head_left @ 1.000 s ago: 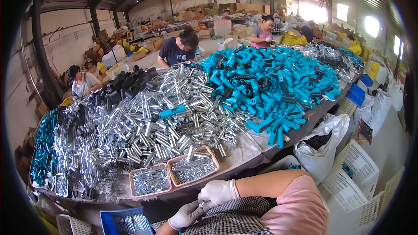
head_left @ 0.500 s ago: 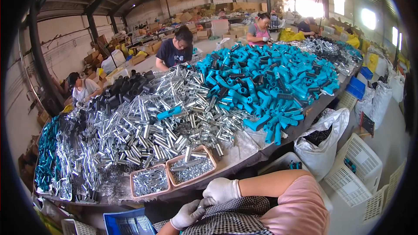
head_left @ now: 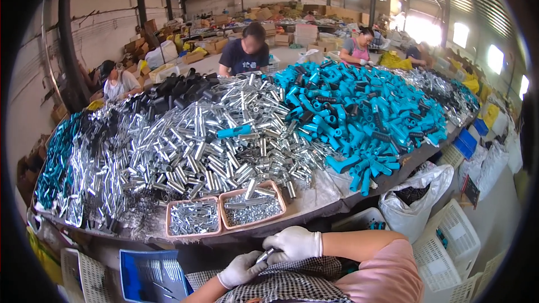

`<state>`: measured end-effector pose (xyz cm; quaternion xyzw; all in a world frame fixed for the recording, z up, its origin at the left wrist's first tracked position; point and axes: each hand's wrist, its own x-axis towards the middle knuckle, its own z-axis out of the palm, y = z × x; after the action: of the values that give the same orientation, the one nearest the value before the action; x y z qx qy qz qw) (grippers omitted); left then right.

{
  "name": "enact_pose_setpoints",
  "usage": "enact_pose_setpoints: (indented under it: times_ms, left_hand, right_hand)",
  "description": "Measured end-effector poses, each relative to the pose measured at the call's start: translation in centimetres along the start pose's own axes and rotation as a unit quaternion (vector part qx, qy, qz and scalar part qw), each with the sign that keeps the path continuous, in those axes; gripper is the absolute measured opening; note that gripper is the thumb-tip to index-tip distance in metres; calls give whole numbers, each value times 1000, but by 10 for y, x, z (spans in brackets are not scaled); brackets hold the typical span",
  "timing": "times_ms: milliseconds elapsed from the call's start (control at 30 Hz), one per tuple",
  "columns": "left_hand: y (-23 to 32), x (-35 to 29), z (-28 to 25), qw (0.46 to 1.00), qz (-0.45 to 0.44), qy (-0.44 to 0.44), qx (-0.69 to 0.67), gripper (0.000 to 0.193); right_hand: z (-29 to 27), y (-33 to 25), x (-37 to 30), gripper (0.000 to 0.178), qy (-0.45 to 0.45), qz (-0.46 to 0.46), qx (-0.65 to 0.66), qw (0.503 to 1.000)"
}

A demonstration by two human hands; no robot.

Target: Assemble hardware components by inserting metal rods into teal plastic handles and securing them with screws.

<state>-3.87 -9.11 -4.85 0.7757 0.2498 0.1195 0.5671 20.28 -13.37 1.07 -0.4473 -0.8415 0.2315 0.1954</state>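
Note:
My left hand [head_left: 240, 271], in a white glove, is closed around a small shiny metal piece [head_left: 266, 255], which looks like a short tube or rod. From the other side my gloved right hand [head_left: 296, 243] grips the same piece, its fingers curled at the upper end. Both hands meet low in front of a checked apron [head_left: 264, 289], just off the table's near edge. Two pink trays sit close beyond them: the left tray [head_left: 193, 235] holds thin metal parts, the right tray [head_left: 258, 222] tiny metal parts with some tubes on top.
Silver metal tubes [head_left: 208, 163] cover the table's middle, and teal plastic handles [head_left: 365, 106] are heaped to the right. A blue bin [head_left: 127, 280] stands low on the left, a white sack [head_left: 435, 188] and white crate [head_left: 443, 264] on the right. Several people work across the table.
The view has shifted, so the table and trays appear moved. A shiny metal piece now shows between my hands, which stay together. The person opposite has raised their head slightly.

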Motion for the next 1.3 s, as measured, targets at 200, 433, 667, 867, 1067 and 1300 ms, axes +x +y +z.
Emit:
enact_pose_setpoints:
  times_ms: [200, 433, 667, 867, 1067, 1300]
  left_hand:
    - [3, 4, -7, 998, 51, -2, 46, 35]
    - [-15, 2, -9, 999, 23, -25, -8, 40]
    - [-20, 5, -11, 995, 20, -72, 60, 45]
    - [-16, 0, -15, 997, 49, -55, -3, 47]
    - [-21, 4, -16, 996, 65, -66, 9, 49]
    - [-25, 9, -22, 984, 56, -128, -108, 50]
  right_hand:
    - [-4, 6, 11, 54, -97, 79, -49, 991]
    - [3, 1, 19, 41, -32, -76, -30, 996]
    - [4, -2, 20, 28, -100, -45, -50, 993]
    - [2, -16, 19, 31, -61, -21, -12, 998]
    - [3, -15, 20, 29, -79, 24, 1, 997]
    - [11, -2, 23, 15, -12, -263, -79, 961]
